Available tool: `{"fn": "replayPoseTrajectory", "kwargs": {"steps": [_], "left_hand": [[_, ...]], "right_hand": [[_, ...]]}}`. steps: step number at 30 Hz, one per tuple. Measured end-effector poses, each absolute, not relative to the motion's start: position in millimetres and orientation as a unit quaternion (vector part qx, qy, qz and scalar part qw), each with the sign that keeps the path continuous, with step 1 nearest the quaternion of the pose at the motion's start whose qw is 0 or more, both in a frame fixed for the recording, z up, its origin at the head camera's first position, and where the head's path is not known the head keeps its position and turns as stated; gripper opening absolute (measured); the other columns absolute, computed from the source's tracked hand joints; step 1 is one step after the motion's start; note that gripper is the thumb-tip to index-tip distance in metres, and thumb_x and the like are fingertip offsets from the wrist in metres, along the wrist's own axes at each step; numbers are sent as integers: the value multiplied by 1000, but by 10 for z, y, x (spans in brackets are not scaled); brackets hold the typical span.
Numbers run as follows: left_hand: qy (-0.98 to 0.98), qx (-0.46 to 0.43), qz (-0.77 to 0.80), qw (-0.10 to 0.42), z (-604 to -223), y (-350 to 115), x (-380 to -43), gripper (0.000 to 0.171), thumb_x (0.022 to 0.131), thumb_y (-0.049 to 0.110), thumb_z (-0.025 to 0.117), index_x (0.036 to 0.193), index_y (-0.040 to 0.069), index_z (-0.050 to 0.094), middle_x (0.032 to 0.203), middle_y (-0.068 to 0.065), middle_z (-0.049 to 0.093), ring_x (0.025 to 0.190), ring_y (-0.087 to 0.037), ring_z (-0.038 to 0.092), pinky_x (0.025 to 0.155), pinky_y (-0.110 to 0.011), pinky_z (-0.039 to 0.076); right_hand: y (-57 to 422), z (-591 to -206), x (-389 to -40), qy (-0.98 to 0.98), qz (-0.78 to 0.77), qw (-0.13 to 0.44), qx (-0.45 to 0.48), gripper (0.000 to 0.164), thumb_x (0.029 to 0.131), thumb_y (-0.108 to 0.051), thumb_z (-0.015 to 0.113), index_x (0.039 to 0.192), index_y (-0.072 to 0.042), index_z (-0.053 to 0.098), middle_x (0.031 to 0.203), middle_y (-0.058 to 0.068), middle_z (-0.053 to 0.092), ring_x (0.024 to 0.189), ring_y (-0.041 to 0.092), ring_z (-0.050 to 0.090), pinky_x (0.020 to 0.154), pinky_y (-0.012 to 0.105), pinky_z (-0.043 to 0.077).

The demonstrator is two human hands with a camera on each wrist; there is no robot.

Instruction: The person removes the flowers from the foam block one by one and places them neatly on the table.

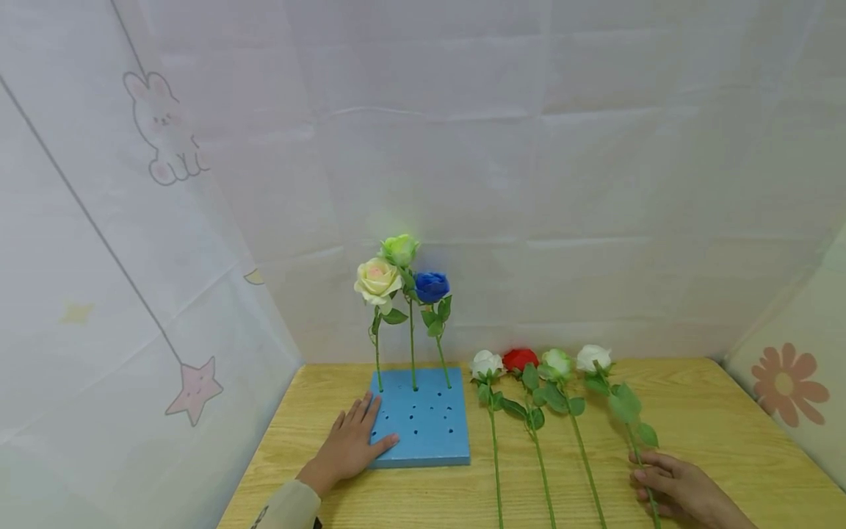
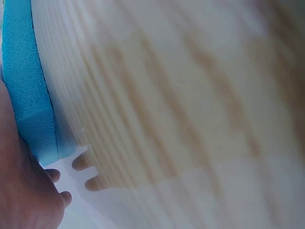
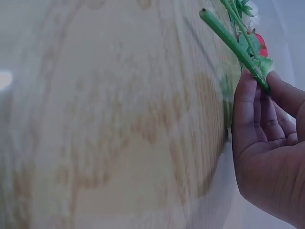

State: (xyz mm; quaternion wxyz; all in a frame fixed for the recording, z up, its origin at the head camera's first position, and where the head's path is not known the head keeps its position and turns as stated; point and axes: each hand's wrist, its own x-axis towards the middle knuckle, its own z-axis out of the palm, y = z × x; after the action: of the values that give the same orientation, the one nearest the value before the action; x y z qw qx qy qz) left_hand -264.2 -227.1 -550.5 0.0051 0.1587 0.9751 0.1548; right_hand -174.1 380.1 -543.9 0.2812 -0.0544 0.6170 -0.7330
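My left hand (image 1: 352, 442) rests on the left edge of a blue foam block (image 1: 432, 447), fingers spread and thumb along its top. The block's side (image 2: 28, 76) fills the left of the left wrist view. Three artificial roses stand upright in the block's back holes: a cream rose (image 1: 378, 282), a light green rose (image 1: 399, 250) and a blue rose (image 1: 432, 286). At the right, my right hand (image 1: 687, 486) pinches the stem of a white rose (image 1: 594, 358). In the right wrist view that green stem (image 3: 233, 47) passes between thumb and fingers, its cut end raised off the table.
Left of the held flower lie another white rose (image 1: 487, 364), a red rose (image 1: 520, 359) and a pale green-white rose (image 1: 557, 364), stems toward me. Small holes dot the block's top. A pale cloth backdrop (image 1: 423, 147) rises behind the wooden table (image 1: 317, 411) and along its sides.
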Motion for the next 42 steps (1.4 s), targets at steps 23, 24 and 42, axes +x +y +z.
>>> {"fn": "replayPoseTrajectory", "kwargs": {"steps": [23, 24, 42], "left_hand": [[975, 158, 157, 2, -5479, -2257, -2624, 97, 94, 79, 37, 164, 13, 19, 170, -10, 11, 154, -41, 16, 118, -67, 17], [975, 158, 157, 2, -5481, -2257, -2625, 98, 94, 79, 36, 164, 13, 19, 170, -10, 11, 154, -41, 16, 118, -67, 17], [974, 160, 162, 9, -5469, -2259, -2613, 99, 94, 80, 36, 164, 13, 19, 170, -11, 10, 154, -41, 17, 117, -67, 17]], "right_hand": [[3710, -5330, -1783, 735, -631, 247, 20, 68, 106, -29, 55, 145, 22, 32, 99, 7, 66, 83, 19, 65, 64, 29, 52], [3705, -5317, -1784, 754, -612, 239, 20, 70, 106, -31, 55, 145, 22, 32, 96, 7, 66, 80, 18, 64, 63, 30, 52], [3407, -4871, -2056, 853, -502, 140, -11, 65, 106, -36, 54, 143, 17, 43, 121, 24, 66, 101, 31, 69, 81, 42, 60]]}}
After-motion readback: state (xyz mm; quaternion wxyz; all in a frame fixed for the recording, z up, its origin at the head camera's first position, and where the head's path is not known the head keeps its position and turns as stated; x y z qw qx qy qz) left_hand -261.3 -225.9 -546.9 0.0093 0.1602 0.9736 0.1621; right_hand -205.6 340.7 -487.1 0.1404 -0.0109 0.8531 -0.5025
